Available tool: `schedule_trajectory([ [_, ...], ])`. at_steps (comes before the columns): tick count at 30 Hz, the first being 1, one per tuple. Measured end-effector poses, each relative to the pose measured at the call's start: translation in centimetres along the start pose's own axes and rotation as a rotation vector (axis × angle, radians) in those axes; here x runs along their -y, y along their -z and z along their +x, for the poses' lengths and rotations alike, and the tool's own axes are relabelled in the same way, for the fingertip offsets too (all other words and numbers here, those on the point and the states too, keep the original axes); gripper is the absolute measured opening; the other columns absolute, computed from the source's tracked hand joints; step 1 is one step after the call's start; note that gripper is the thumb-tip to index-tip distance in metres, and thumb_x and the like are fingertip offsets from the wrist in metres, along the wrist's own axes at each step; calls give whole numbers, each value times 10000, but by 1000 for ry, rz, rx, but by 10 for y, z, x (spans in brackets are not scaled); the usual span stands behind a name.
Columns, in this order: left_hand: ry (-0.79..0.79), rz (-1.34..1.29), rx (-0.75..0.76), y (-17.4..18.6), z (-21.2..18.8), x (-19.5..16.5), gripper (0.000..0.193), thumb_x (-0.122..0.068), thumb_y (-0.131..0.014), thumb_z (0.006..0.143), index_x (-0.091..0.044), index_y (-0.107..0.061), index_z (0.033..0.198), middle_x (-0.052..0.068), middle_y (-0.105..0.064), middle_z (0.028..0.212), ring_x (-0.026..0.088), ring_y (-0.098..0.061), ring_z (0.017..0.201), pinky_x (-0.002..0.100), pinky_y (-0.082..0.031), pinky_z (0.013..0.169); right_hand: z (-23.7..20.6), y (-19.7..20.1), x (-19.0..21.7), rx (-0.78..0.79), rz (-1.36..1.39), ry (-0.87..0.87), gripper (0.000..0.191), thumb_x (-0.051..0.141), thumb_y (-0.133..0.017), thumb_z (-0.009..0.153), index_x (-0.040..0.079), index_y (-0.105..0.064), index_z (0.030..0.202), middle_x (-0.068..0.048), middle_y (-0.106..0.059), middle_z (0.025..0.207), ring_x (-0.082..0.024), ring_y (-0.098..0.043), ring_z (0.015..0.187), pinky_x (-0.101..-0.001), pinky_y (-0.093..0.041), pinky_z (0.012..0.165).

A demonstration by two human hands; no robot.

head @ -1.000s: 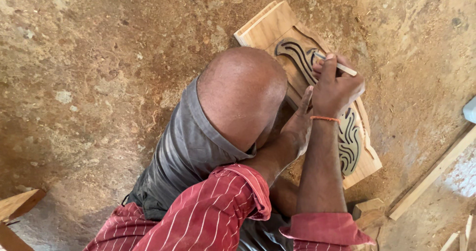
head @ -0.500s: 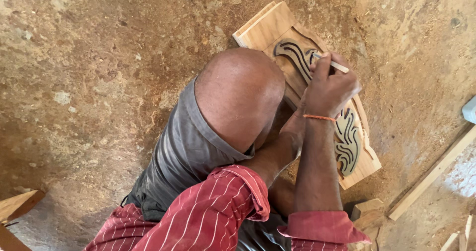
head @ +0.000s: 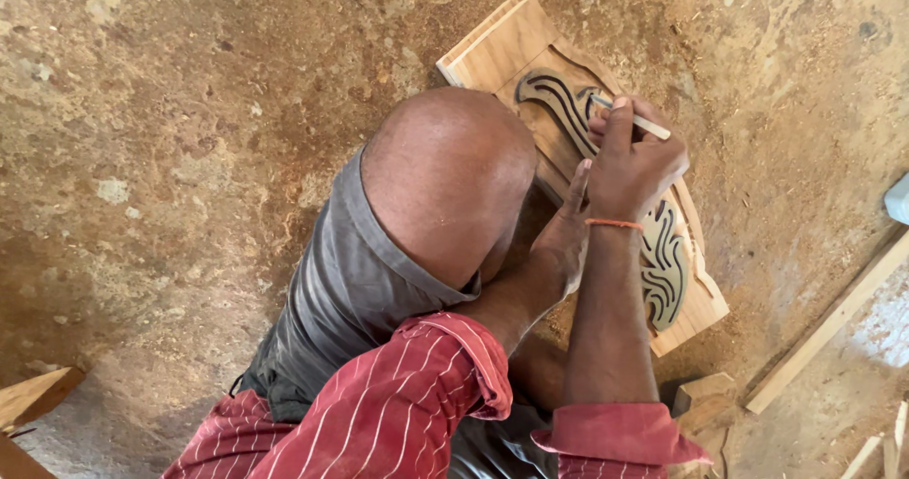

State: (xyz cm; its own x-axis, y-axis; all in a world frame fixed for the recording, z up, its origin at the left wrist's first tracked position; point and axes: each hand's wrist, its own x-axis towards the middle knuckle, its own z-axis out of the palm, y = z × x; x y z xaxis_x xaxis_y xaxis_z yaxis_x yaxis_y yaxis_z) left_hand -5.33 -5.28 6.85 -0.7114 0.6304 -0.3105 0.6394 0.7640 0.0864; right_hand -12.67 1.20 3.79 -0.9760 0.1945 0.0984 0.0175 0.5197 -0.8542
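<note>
Now, right hand grip around pencil (pale), left hand flat on wooden panel.

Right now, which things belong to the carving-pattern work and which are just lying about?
In use: right hand gripping a thin pale pencil; left hand steadying the flat wooden board with its dark scroll-pattern stencil.
Lying about: long pale wooden strip, small wood block.
</note>
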Motion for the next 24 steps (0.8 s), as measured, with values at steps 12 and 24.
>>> schedule_trajectory([
  [12,33,14,-28,-11,7,-7,718,-453,-435,983,-93,-351,1598,114,-236,1693,405,-123,1543,801,4,1098,-2,3,2,2,-7,-60,200,79,-659,1019,-94,-742,1076,-191,-778,840,-191,-800,701,-297,-688,613],
  [24,32,16,-34,11,-7,7,712,-451,-435,986,-89,-367,1596,127,-271,1685,425,-160,1533,797,-14,1103,-2,3,13,59,-417,133,245,182,-639,1047,14,-796,961,-52,-757,695,-125,-740,599,-275,-574,605],
])
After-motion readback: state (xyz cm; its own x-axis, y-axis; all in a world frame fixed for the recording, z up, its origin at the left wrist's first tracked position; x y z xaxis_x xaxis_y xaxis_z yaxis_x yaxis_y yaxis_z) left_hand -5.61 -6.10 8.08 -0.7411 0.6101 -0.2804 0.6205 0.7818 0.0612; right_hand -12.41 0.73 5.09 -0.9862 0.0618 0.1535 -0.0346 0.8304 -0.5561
